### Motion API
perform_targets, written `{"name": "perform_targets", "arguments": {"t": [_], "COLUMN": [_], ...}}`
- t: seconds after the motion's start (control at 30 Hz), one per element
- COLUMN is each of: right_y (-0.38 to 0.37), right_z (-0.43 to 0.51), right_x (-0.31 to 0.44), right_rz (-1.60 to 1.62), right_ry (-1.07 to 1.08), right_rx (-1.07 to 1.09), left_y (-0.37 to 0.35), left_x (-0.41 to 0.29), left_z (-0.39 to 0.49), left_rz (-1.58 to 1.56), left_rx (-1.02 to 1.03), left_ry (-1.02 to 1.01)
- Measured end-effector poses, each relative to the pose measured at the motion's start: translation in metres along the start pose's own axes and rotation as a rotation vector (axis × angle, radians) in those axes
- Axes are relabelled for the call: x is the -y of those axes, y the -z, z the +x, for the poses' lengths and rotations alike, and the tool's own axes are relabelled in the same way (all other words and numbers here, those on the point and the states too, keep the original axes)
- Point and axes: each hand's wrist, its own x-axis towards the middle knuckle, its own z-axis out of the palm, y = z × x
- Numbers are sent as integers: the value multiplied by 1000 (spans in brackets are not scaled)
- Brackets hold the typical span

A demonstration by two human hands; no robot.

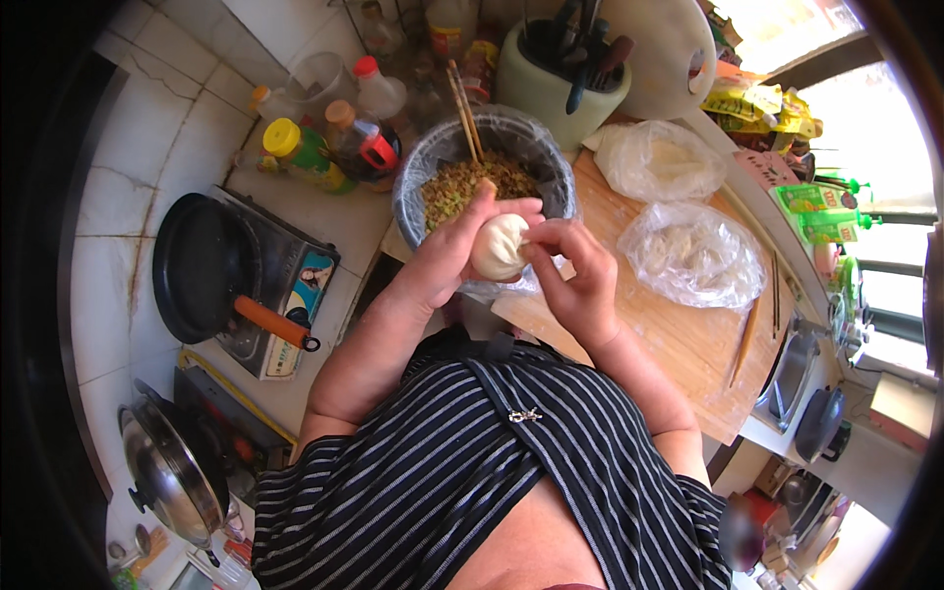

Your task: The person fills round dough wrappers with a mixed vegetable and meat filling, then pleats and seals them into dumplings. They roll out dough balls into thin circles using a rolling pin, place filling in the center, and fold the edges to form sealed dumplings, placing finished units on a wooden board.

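A round, pleated bun of white dough (498, 247) rests in my left hand (451, 247), with the fingers cupped around its far side. My right hand (579, 269) pinches the gathered edge of the dough between thumb and fingertips. Just beyond both hands stands a plastic-lined basin (560, 173) of chopped brown and green filling (450, 188). A pair of chopsticks (466, 110) stands upright in the filling. To the right, a wooden board (597, 199) bears a clear plastic bag of pale dough (693, 254), and another bag of dough (660, 158) lies behind it.
On the left, a black frying pan (199, 265) sits on a stove (273, 258). Sauce bottles (361, 144) and a knife holder (560, 96) stand at the back. A thin rolling pin (745, 343) lies on the board's right side. A lidded steel wok (166, 472) is lower left.
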Motion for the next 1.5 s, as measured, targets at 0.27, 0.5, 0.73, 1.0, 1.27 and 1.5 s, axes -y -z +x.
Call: {"name": "perform_targets", "arguments": {"t": [0.27, 0.5, 0.73, 1.0, 1.27, 1.5], "right_y": [-8, -5, 1, 5, 16, 12], "right_z": [0, 1, 3, -3, -7, -9], "right_x": [1, 7, 4, -1, -6, -3], "right_rz": [-107, -183, 25, -240, -415, -174], "right_ry": [119, 115, -125, 207, 288, -13], "right_rx": [-8, 46, -20, 105, 228, 25], "left_y": [-5, -8, -4, -6, -3, -14], "left_x": [31, 26, 15, 30, 34, 36], "left_z": [1, -1, 7, 12, 16, 18], "left_rz": [-300, -265, -310, -352, -282, -403], "left_rx": [-159, -163, 1, -120, -29, -85], "left_ry": [-119, -5, -2, 124, 213, 114]}}
